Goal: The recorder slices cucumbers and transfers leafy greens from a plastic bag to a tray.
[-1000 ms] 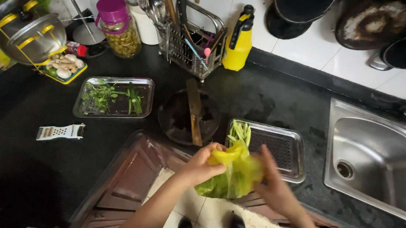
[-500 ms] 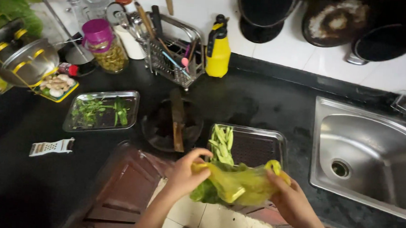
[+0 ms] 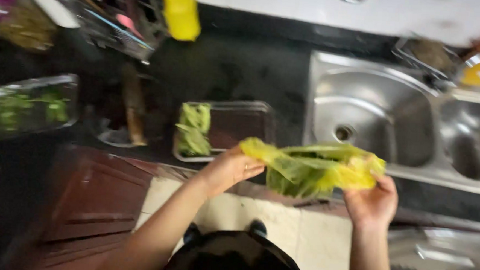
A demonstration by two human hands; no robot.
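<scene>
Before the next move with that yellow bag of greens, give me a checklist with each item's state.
1. Both hands on the bag: ok. The left hand pinches one end of the yellow bag and the right hand holds the other.
2. Bag off the counter: ok. It hangs stretched between the hands, in front of the counter edge.
3. Bag contents: ok. Dark green leaves show through the plastic.
4. Bag mouth open or closed: cannot tell, the picture is blurred.
5. Room in the steel tray: ok. Greens lie only at its left end.
6. Sink free: ok. Nothing shows in the basin.
</scene>
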